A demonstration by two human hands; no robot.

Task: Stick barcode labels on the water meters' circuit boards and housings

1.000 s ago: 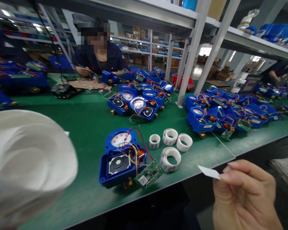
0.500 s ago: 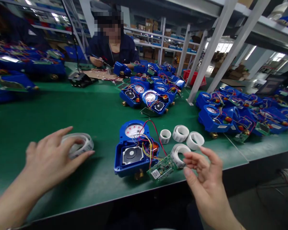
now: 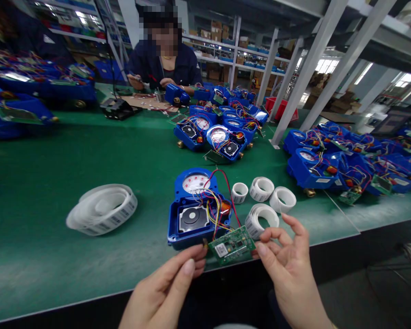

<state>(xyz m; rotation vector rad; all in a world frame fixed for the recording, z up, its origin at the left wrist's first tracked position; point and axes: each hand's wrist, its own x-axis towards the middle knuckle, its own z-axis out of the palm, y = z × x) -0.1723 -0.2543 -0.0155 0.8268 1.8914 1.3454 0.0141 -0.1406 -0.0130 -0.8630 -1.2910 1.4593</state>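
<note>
In front of me on the green table sits a blue water meter (image 3: 193,219), its box open, with a white dial and coloured wires. The wires lead to a green circuit board (image 3: 233,246) at the table's front edge. My right hand (image 3: 287,265) pinches the board's right end between thumb and fingers. Close to the board's left corner and the meter's brass fitting is my left hand (image 3: 171,285), fingers pressed together; whatever they hold, if anything, is hidden. A large roll of white barcode labels (image 3: 118,211) lies at left, apart from both hands.
Several smaller label rolls (image 3: 262,217) lie right of the meter. More blue meters with wires (image 3: 222,135) stand behind it and at right (image 3: 329,164). A metal post (image 3: 294,87) rises from the table. A co-worker (image 3: 166,64) sits across, near a black device (image 3: 116,108).
My left hand has let go of the large label roll and moved right to the board's left side. My right hand has come onto the board's right end. The view has shifted slightly.
</note>
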